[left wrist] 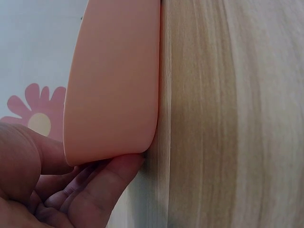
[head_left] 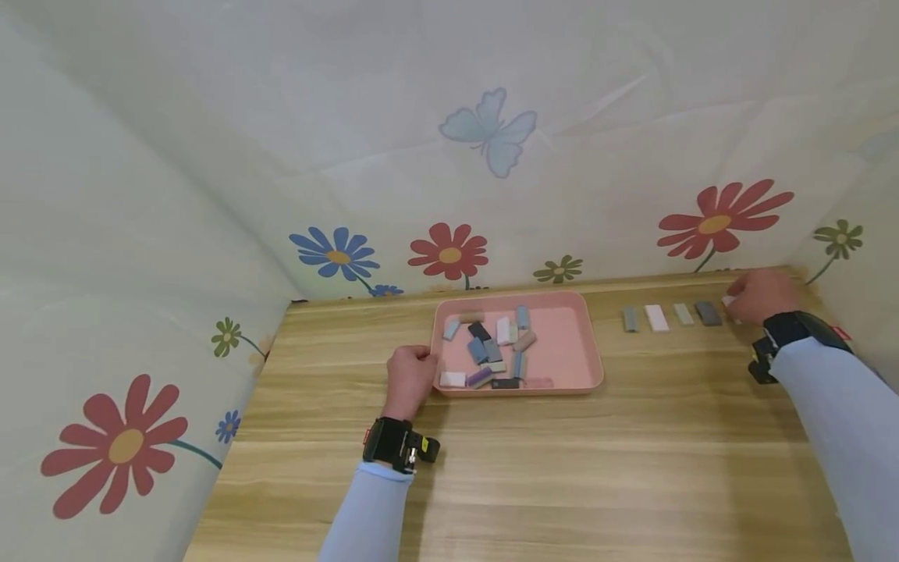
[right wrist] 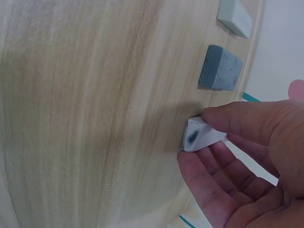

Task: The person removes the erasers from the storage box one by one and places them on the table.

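A pink tray (head_left: 562, 343) holds several small erasers, among them a blue one (head_left: 477, 350), a purple one (head_left: 481, 378) and a black one (head_left: 506, 383). At its front left corner my left hand (head_left: 410, 380) grips the tray, thumb at the rim and fingers curled against the outer wall in the left wrist view. Far to the right, my right hand (head_left: 765, 297) pinches a white eraser (right wrist: 202, 134) with a dark smudge on its end, low at the tabletop. Beside it stands a dark grey eraser (right wrist: 221, 68), at the end of a row.
The row on the wooden table (head_left: 527, 476) continues leftward with a pale green eraser (head_left: 684, 314), a white one (head_left: 656, 318) and a grey one (head_left: 630, 319). Behind the table's back edge hangs a white sheet (head_left: 597, 156) printed with flowers and a butterfly.
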A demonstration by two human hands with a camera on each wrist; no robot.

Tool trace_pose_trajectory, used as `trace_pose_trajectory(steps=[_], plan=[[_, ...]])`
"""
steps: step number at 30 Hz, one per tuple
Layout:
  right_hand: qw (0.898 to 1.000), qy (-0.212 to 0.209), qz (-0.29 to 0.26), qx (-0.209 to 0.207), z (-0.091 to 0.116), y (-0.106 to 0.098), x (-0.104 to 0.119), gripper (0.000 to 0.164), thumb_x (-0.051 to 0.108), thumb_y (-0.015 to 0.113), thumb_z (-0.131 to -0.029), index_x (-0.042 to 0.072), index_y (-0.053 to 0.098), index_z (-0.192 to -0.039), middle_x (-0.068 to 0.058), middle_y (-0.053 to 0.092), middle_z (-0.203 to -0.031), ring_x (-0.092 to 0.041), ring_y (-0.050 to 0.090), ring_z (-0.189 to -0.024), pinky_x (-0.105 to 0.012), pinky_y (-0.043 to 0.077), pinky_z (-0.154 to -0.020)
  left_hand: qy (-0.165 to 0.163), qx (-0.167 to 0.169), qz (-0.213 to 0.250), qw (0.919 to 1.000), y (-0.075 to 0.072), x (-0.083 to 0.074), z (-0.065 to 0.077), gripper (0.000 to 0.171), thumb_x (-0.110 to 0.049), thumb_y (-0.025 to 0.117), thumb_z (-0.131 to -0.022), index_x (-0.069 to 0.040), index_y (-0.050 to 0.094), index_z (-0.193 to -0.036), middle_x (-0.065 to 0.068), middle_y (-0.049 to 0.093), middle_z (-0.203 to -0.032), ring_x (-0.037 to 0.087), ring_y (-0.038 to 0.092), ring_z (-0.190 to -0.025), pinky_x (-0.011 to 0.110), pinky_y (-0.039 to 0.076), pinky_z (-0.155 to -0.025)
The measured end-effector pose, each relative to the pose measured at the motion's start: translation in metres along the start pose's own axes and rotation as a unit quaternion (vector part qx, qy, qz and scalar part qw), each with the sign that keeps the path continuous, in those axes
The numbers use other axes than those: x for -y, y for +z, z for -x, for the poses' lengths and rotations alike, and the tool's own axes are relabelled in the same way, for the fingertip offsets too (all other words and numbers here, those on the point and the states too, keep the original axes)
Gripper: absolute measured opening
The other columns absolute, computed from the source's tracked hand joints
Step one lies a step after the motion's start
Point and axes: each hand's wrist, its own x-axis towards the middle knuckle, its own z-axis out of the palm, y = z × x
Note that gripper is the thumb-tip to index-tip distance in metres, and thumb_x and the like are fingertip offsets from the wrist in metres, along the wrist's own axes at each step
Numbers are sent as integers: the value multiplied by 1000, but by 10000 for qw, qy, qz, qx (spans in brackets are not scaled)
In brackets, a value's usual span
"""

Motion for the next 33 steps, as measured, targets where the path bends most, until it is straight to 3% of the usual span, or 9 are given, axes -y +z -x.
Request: trace_pose_trajectory(steps=[7, 13, 17, 22, 26, 33], plan=[[9996, 249, -41, 138, -2, 1, -1, 36, 17, 64, -82, -12, 61, -103, -31, 63, -92, -42, 55, -79, -44, 42, -58, 68, -40, -9, 10000, -2, 0, 0, 27, -21, 62, -86, -5, 70, -107, 10, 69, -98, 16, 65, -77, 26, 52, -60], [9995, 302, -75, 104, 1, 4, 0, 38, 18, 65, -83, -13, 61, -104, -33, 61, -97, -44, 54, -81, -47, 43, -61, 170, -86, -5, 9998, -2, 0, -1, 24, -20, 63, -86, -5, 71, -103, 10, 70, -95, 16, 64, -74, 26, 51, -59], [9995, 273, -45, 178, 10, -2, 10, 42, 19, 65, -80, -14, 59, -105, -35, 59, -100, -46, 53, -83, -50, 42, -64, 239, -75, -41, 9997, 0, 2, -2, 23, -19, 62, -86, -5, 72, -102, 10, 70, -96, 16, 64, -73, 26, 50, -58], [9996, 47, 213, 191, 17, -13, 28, 48, 22, 62, -80, -13, 55, -113, -37, 55, -109, -45, 54, -84, -54, 44, -69, 94, -22, 35, 9999, 1, 1, -1, 25, -19, 61, -86, -5, 70, -105, 10, 70, -98, 16, 64, -75, 26, 50, -57], [9991, -318, 232, 125, 21, -23, 56, 48, 20, 61, -81, -10, 54, -118, -36, 55, -112, -44, 56, -87, -57, 45, -73, 71, -21, 69, 9999, 0, -1, 1, 25, -18, 60, -87, -5, 70, -106, 10, 69, -99, 16, 64, -77, 26, 50, -58], [9923, -1181, -221, 304, 40, -34, 139, 47, 15, 61, -84, -5, 52, -125, -30, 54, -122, -47, 50, -111, -59, 42, -87, 181, -97, -17, 9998, -2, -6, 5, 25, -18, 60, -88, -4, 70, -107, 11, 69, -101, 17, 64, -80, 27, 51, -62]])
